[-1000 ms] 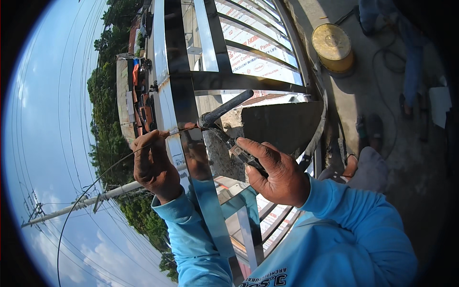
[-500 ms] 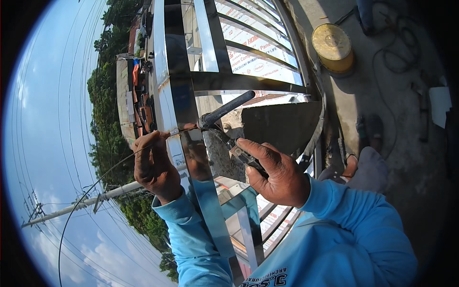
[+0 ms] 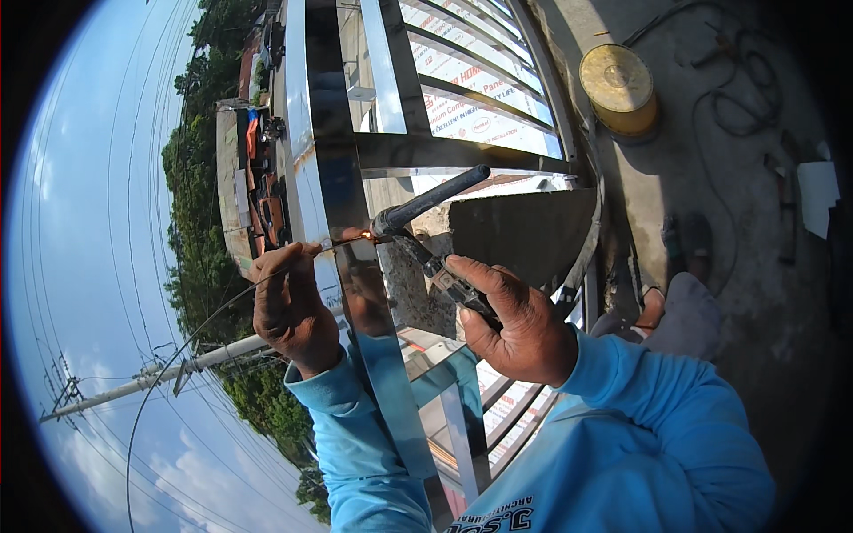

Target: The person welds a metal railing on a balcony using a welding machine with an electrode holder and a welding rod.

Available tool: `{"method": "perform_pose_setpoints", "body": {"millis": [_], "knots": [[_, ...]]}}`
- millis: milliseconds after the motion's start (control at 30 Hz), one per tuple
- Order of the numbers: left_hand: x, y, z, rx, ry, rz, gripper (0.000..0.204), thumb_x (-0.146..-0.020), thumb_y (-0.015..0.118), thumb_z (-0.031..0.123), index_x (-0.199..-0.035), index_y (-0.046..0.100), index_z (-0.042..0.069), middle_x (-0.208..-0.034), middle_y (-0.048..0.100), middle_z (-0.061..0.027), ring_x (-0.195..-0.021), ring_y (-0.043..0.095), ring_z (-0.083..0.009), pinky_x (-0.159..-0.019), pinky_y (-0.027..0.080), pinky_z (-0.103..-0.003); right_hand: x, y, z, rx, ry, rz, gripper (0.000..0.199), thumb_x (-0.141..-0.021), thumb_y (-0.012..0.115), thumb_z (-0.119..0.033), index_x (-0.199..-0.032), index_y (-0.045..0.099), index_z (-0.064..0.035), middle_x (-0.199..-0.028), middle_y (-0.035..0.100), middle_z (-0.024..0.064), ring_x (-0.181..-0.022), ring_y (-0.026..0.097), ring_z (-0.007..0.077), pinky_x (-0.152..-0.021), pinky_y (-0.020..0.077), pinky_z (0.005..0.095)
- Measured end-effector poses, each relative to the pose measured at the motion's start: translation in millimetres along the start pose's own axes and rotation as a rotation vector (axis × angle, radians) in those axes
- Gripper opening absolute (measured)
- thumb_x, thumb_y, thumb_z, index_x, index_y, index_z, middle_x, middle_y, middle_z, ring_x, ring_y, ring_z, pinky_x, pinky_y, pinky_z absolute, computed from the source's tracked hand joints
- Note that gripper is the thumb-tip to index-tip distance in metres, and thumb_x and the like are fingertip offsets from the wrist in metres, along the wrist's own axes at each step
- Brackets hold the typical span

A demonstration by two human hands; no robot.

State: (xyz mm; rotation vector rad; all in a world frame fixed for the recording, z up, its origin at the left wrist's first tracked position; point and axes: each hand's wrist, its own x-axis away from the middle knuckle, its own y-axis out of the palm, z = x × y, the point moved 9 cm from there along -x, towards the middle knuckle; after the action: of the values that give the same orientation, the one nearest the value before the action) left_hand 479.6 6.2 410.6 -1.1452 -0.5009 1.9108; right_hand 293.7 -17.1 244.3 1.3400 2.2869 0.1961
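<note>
My right hand (image 3: 515, 324) grips a black TIG welding torch (image 3: 435, 197) by its handle, the index finger stretched along it. The torch head sits against the edge of a shiny metal rail (image 3: 338, 191). A small orange glow (image 3: 367, 235) shows at the torch's tip. Pinched between the thumb and fingers of my left hand (image 3: 295, 306) is a thin filler rod (image 3: 213, 313). One end of the rod crosses the rail to the glow; its long tail bends down to the lower left. The rail's joint has brownish heat marks.
Metal bars (image 3: 480, 153) branch from the rail, with white printed panels (image 3: 471, 111) behind them. On the concrete floor at right stand a round yellow container (image 3: 619, 89) and coiled cables (image 3: 746, 111). Beyond the rail lie trees, a utility pole (image 3: 213, 357) and overhead wires.
An orange glow has appeared at the torch tip. The torch has shifted slightly right, and the rod's tail has swung right. Another person's leg has left the upper right.
</note>
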Motion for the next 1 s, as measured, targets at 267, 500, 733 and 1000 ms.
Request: {"method": "perform_pose_setpoints", "body": {"millis": [267, 500, 733, 1000], "knots": [[-0.8, 9.0, 9.6, -0.022, 0.039, -0.053, 0.025, -0.089, 0.061, -0.016, -0.109, 0.070, -0.002, -0.099, 0.067, -0.0109, -0.097, 0.062, -0.0181, -0.088, 0.054, -0.031, -0.1, 0.6, -1.4, 0.026, -0.029, -0.013, 0.062, -0.087, 0.065, 0.002, -0.145, 0.045, -0.0039, -0.100, 0.062, 0.0198, -0.080, 0.065, 0.0339, -0.070, 0.0555, 0.0414], [-0.5, 7.0, 9.4, -0.038, 0.071, -0.062, 0.030, -0.089, 0.059, -0.017, -0.112, 0.069, -0.002, -0.101, 0.066, -0.0113, -0.098, 0.062, -0.0189, -0.089, 0.054, -0.032, 0.5, 0.3, -2.4, 0.012, -0.017, -0.017, 0.063, -0.086, 0.065, 0.002, -0.145, 0.045, -0.0042, -0.097, 0.061, 0.0193, -0.077, 0.064, 0.0333, -0.068, 0.0550, 0.0413], [-1.1, 9.6, 12.0, 0.003, 0.087, -0.091, 0.030, -0.089, 0.059, -0.017, -0.113, 0.068, -0.003, -0.102, 0.064, -0.0121, -0.099, 0.063, -0.0197, -0.090, 0.055, -0.033, 1.0, 2.1, 1.6, 0.020, 0.024, -0.034, 0.061, -0.086, 0.064, 0.003, -0.144, 0.046, -0.0032, -0.102, 0.062, 0.0205, -0.083, 0.066, 0.0343, -0.074, 0.0549, 0.0408], [0.0, 8.6, 8.3, 0.032, 0.065, -0.079, 0.030, -0.088, 0.061, -0.015, -0.114, 0.069, -0.002, -0.103, 0.063, -0.0120, -0.098, 0.063, -0.0199, -0.090, 0.055, -0.033, 0.3, 0.0, -3.0, 0.047, -0.027, -0.006, 0.063, -0.086, 0.065, 0.002, -0.146, 0.046, -0.0056, -0.095, 0.061, 0.0189, -0.074, 0.064, 0.0326, -0.065, 0.0545, 0.0408]]}}
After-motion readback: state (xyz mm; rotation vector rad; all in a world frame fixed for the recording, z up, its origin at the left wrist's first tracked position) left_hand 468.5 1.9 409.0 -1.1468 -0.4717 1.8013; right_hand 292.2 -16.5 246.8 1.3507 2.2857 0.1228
